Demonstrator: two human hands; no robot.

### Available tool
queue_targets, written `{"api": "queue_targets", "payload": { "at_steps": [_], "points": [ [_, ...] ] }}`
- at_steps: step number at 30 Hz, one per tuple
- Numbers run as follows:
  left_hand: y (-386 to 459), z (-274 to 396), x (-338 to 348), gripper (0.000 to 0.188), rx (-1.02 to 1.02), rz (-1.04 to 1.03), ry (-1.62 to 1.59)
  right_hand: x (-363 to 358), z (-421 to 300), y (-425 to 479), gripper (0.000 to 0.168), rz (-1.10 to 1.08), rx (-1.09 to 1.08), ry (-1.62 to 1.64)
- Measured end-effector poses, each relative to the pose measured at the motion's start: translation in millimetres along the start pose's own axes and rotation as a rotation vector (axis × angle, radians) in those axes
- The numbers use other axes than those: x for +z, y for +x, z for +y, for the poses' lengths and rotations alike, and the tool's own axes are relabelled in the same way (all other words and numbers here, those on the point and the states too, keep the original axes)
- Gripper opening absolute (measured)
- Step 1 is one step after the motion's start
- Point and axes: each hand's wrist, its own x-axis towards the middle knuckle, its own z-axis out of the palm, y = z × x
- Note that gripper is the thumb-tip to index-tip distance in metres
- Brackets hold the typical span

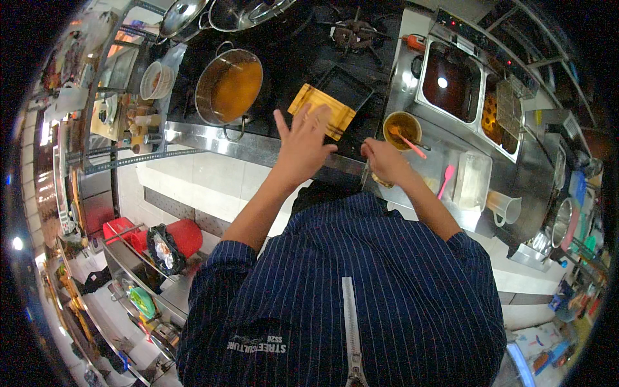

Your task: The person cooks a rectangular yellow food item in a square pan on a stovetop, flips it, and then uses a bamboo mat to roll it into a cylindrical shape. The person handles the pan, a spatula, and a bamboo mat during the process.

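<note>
My left hand (303,145) is spread, with its fingers over a slatted wooden board (321,109); whether they touch it I cannot tell. The board lies on the black stove, against a dark square tray (346,89). To the right, my right hand (384,159) is at the stove's front edge with its fingers curled; what is inside them is hidden. A small round object (381,181) shows partly beneath that hand. Just beyond it stands a container of brownish sauce (402,126) with a pink-handled utensil (411,144) in it.
A large pot of orange liquid (235,92) stands left on the stove, with a gas burner (354,34) at the back. On the right are a deep fryer (449,82), a pink spatula (447,179), a clear plastic container (473,181) and a plastic jug (505,205). A metal shelf (145,159) borders the left.
</note>
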Motion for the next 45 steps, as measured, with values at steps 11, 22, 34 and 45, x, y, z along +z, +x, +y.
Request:
{"api": "queue_targets", "payload": {
  "at_steps": [11,22,34,45],
  "points": [
    [-105.7,-76.7,74.5,0.042,-0.760,0.078,-0.557,23.4,31.0,69.9,0.040,-0.005,0.044,0.164],
    [-101.4,-85.0,89.6,0.037,-0.663,-0.146,-0.367,28.9,13.5,69.9,0.040,0.020,0.102,-0.072],
    [-93.8,-78.1,73.1,0.030,-0.563,-0.090,-0.186,26.2,21.4,79.1,0.030,-0.077,-0.023,-0.272],
    [-13.6,80.2,-235.9,0.032,0.456,-0.197,-0.413,33.5,41.0,91.1,0.042,-0.106,-0.085,-0.328]
  ]
}}
